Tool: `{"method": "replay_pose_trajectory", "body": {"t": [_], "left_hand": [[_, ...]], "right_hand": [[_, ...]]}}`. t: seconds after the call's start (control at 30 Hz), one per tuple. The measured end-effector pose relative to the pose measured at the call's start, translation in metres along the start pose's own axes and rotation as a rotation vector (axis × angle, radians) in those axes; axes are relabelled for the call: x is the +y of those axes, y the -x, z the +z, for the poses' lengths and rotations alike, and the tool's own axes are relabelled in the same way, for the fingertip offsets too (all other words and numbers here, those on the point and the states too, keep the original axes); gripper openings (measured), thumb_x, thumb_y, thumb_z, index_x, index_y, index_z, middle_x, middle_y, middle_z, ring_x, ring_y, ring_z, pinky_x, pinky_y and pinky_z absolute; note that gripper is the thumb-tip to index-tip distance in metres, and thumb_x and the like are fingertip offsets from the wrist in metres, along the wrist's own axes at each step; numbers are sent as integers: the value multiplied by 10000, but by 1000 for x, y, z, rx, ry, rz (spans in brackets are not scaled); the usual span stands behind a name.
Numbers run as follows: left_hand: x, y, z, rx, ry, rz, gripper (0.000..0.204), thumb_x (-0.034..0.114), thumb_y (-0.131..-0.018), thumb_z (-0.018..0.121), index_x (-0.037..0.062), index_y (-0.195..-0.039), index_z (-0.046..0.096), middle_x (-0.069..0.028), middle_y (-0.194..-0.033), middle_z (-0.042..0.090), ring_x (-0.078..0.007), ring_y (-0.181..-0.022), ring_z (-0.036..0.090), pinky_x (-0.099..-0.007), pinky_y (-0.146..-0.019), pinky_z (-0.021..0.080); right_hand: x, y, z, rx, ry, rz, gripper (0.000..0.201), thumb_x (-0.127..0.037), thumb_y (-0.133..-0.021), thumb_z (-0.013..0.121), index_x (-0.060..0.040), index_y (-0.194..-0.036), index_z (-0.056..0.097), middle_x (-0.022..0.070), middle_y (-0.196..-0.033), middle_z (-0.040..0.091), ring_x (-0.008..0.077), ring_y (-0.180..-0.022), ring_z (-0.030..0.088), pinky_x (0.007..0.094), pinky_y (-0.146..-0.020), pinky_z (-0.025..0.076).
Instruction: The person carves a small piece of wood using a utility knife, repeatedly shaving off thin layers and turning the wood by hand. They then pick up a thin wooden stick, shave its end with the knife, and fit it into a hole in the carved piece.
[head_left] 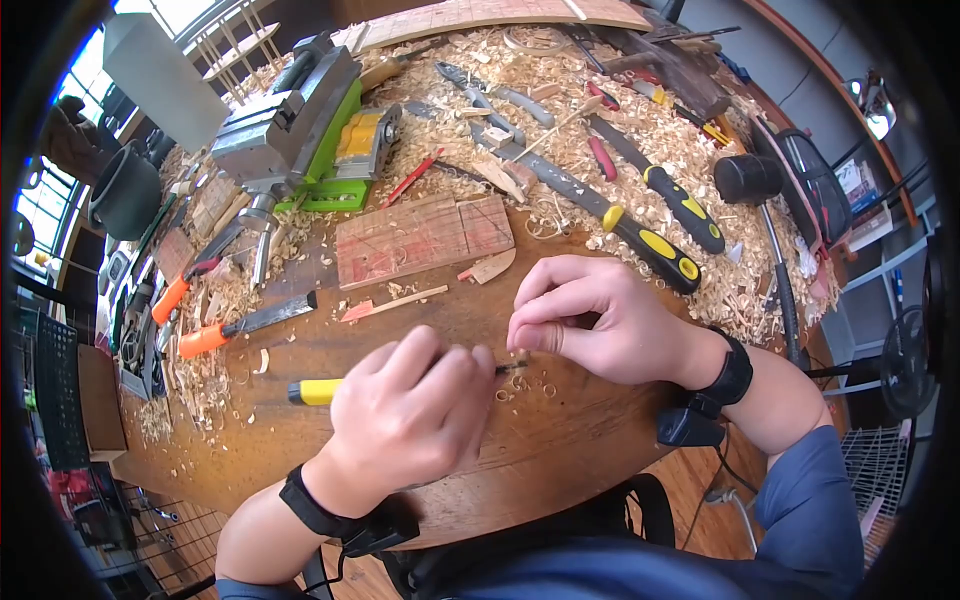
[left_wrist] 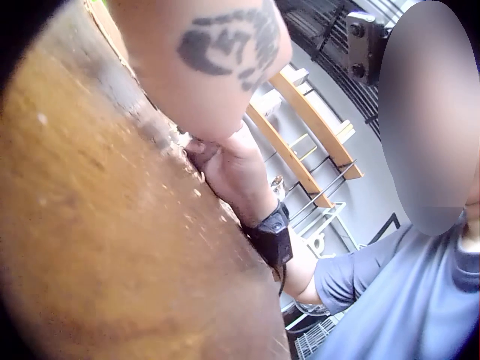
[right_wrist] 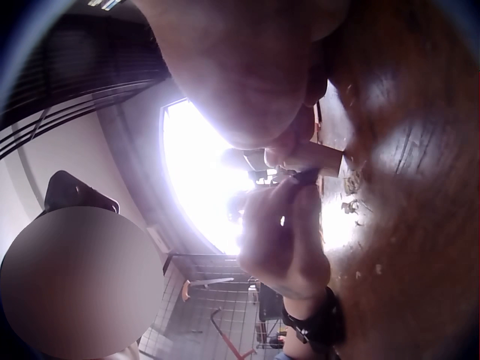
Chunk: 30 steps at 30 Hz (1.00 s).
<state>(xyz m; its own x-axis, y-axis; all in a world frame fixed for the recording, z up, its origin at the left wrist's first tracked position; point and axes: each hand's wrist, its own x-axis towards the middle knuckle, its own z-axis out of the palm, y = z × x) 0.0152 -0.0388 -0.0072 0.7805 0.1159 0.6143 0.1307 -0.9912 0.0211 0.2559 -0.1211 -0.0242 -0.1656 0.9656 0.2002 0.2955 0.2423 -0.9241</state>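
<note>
The left hand [head_left: 400, 410] is curling its fingers tight around a yellow-handled tool [head_left: 318, 391], low over the near edge of the bench [head_left: 560, 440], with the handle's butt pointing toward the left edge. The right hand [head_left: 610, 325] is closing thumb and forefinger just beside it; whether anything is sitting in that pinch, I cannot tell. Small shavings [head_left: 548, 391] are lying right under the fingertips. For work this close, bracing both wrists and keeping the right fingertips out of the tool's line would be paying off, with light pressure instead of force. Farther in, a slim red-tipped stick [head_left: 405, 299] and a curved wooden piece [head_left: 489, 267] are resting before a marked board [head_left: 400, 245]. A vise [head_left: 262, 135] is standing toward the far left corner, a black mallet [head_left: 747, 178] leaning toward the right edge.
</note>
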Motion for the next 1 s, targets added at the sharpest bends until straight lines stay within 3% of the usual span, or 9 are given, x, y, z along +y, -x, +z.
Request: {"method": "replay_pose_trajectory", "body": {"t": [0.1, 0.17, 0.3, 0.4, 0.7, 0.87, 1.0], "left_hand": [[0, 3, 1, -95, 33, 21, 346, 76, -646, 865, -32, -967, 796, -49, -773, 608, -218, -629, 548, -342, -507, 429], [-1, -1, 0, 16, 13, 5, 336, 83, -646, 867, -27, -954, 793, -40, -762, 593, -215, -635, 548, -335, -513, 440], [-3, -2, 0, 38, -26, 5, 335, 93, -644, 871, -23, -949, 792, -37, -762, 593, -215, -637, 552, -333, -515, 449], [-5, 4, 2, -68, 29, 35, 340, 93, -646, 875, -20, -957, 796, -39, -777, 614, -216, -644, 570, -336, -518, 455], [-7, 0, 3, 49, 27, 21, 307, 90, -656, 875, -14, -933, 796, -32, -754, 585, -212, -628, 550, -332, -520, 464], [-8, 4, 7, -90, 86, 82, 302, 95, -648, 869, -12, -919, 792, -33, -759, 596, -209, -634, 552, -332, -519, 464], [-8, 4, 6, -71, 106, 100, 298, 96, -640, 867, -11, -907, 789, -32, -757, 594, -208, -639, 551, -328, -521, 462]], "right_hand": [[0, 0, -1, -4, -23, 16, 66, -24, -976, 809, -10, -1038, 824, 53, -1041, 721, 118, -899, 691, 265, -752, 555], [0, 0, -1, -8, -7, 20, 63, -20, -977, 806, -8, -1037, 823, 56, -1043, 722, 120, -908, 698, 266, -757, 560], [1, -1, -1, -8, 5, -12, 61, -13, -973, 804, -5, -1032, 819, 62, -1036, 722, 142, -916, 709, 285, -777, 578], [1, -1, 0, -10, -6, -16, 61, -8, -971, 802, -4, -1030, 816, 65, -1032, 722, 157, -921, 715, 297, -794, 587], [1, -1, 0, -4, -5, -35, 60, 8, -964, 798, -9, -1018, 817, 63, -1020, 723, 163, -919, 711, 306, -794, 581], [1, -1, -1, -10, 3, -27, 60, 6, -963, 797, -15, -1015, 819, 58, -1016, 721, 165, -919, 702, 310, -792, 570], [1, -1, -3, -10, 23, -27, 68, 0, -961, 800, -24, -1020, 823, 55, -1020, 720, 168, -932, 693, 315, -812, 565]]}}
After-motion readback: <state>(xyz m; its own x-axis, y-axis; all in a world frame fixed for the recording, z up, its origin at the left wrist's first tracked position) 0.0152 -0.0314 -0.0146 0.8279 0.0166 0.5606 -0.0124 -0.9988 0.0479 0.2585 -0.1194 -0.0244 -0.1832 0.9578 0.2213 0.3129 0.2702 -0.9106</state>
